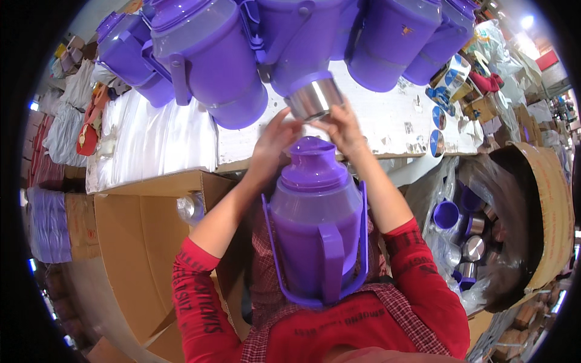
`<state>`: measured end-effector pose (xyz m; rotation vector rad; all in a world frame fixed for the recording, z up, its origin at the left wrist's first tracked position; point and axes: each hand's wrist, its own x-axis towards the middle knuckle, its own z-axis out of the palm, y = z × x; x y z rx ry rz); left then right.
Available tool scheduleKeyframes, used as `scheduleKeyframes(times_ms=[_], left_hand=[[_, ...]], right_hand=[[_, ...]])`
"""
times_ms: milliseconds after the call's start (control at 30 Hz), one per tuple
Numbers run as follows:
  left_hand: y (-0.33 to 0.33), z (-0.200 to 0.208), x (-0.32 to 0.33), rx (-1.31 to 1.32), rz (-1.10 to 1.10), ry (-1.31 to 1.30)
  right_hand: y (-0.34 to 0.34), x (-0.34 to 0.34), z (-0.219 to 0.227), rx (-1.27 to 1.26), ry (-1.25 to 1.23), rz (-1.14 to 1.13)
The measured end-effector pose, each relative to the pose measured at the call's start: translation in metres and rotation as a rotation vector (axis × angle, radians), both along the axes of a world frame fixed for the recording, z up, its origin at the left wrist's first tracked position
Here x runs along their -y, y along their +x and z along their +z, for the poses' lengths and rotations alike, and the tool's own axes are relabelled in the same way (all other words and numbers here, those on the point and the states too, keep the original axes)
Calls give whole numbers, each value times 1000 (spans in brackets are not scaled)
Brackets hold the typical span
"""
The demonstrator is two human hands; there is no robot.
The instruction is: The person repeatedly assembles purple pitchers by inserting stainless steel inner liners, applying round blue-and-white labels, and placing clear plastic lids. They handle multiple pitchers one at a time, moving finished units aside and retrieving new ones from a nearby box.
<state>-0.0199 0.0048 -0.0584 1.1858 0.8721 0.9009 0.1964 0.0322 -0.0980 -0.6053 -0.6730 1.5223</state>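
Note:
In front of me a steel cup (pixel 316 98) with a purple rim is held tilted, its bare metal end toward me. My right hand (pixel 344 128) grips it at the right side and lower edge. My left hand (pixel 277 134) has its fingers curled at the cup's lower left edge, a little blurred by motion. Below both hands a purple jug flask (pixel 316 236) stands upright against my lap, with a spouted top, a side handle and a carrying bail. Neither hand touches it.
Several purple flasks (pixel 209 60) line the white table (pixel 254 142). Plastic sleeves (pixel 154 136) lie at left, round stickers (pixel 437 144) at right. An open carton (pixel 136 254) is at my left. At my right a lined carton (pixel 541 224) holds more cups (pixel 446 213).

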Motion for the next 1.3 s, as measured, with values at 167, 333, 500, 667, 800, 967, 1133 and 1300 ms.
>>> scheduleKeyframes(times_ms=[167,333,500,667,800,967,1133,1300], left_hand=[[-13,38,-6,22,46,-84],[9,54,-11,207,-130,-295],[13,59,18,206,-178,-56],[0,67,37,125,-104,88],[-11,67,40,166,-56,131],[-19,58,45,278,-56,113],[-26,58,41,224,-126,90],[-108,57,-19,-271,-14,-131]], right_hand=[[93,-10,61,355,184,283],[73,-24,136,679,575,664],[11,21,142,668,573,493],[-20,69,117,343,364,120],[-30,67,119,456,507,57],[-33,68,115,540,538,77],[-24,68,111,683,570,69],[-23,81,140,885,484,-72]])
